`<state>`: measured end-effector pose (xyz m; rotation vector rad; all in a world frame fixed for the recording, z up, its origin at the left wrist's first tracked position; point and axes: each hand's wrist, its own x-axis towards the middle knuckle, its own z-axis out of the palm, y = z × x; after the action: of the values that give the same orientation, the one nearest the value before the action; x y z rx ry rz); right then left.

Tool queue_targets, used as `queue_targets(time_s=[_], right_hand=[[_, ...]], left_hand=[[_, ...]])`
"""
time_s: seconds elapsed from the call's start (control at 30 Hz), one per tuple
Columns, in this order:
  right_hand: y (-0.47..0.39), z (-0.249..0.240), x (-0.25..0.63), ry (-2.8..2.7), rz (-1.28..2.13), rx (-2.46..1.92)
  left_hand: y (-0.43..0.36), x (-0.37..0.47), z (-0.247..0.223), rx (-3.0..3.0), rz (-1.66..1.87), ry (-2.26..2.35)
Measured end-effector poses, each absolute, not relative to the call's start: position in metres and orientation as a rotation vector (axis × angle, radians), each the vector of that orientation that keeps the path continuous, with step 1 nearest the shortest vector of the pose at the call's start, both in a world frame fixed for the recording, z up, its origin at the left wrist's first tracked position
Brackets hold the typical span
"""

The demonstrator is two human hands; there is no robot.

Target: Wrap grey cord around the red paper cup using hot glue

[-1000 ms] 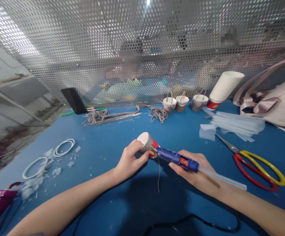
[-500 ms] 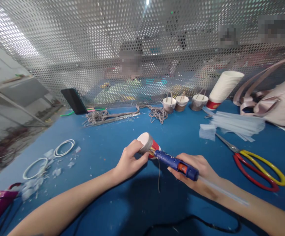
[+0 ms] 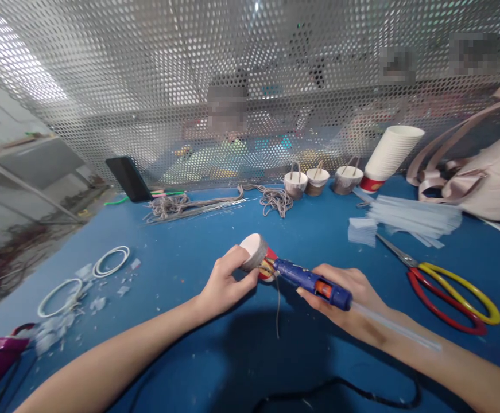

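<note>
A paper cup (image 3: 255,250), tilted with its white mouth toward the left, is gripped between the thumb and fingers of my left hand (image 3: 231,274). Grey cord wraps the part near its mouth, while red and yellow print shows on the rest. One loose end of the cord (image 3: 279,307) hangs down from the cup. My right hand (image 3: 340,289) is wrapped round a blue glue gun (image 3: 307,279), whose nozzle is at the side of the cup. A clear glue stick (image 3: 398,326) pokes out of the gun's back end.
Scissors (image 3: 443,292) and clear plastic strips (image 3: 413,215) lie to the right. Behind stand small cord-wrapped cups (image 3: 295,184), a leaning cup stack (image 3: 391,155) and a pink bag (image 3: 491,172). Grey cord (image 3: 276,201), a phone (image 3: 128,179) and white rings (image 3: 111,262) are farther left. Perforated metal (image 3: 146,103) rises behind.
The glue gun and my right hand have shifted slightly right, so the nozzle sits a little farther from my left thumb. My left hand still holds the cup in nearly the same pose.
</note>
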<state>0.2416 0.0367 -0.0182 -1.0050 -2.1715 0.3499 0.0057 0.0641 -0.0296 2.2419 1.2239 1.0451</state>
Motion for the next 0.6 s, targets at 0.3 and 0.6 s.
queue_targets(time_s=[0.3, 0.6], right_hand=[[0.037, -0.016, 0.242, -2.179, 0.348, -1.054], [0.035, -0.011, 0.243, -2.123, 0.655, -1.212]], left_hand=[[0.065, 0.005, -0.031, 2.213, 1.035, 1.204], [0.066, 0.002, -0.03, 2.162, 1.017, 1.151]])
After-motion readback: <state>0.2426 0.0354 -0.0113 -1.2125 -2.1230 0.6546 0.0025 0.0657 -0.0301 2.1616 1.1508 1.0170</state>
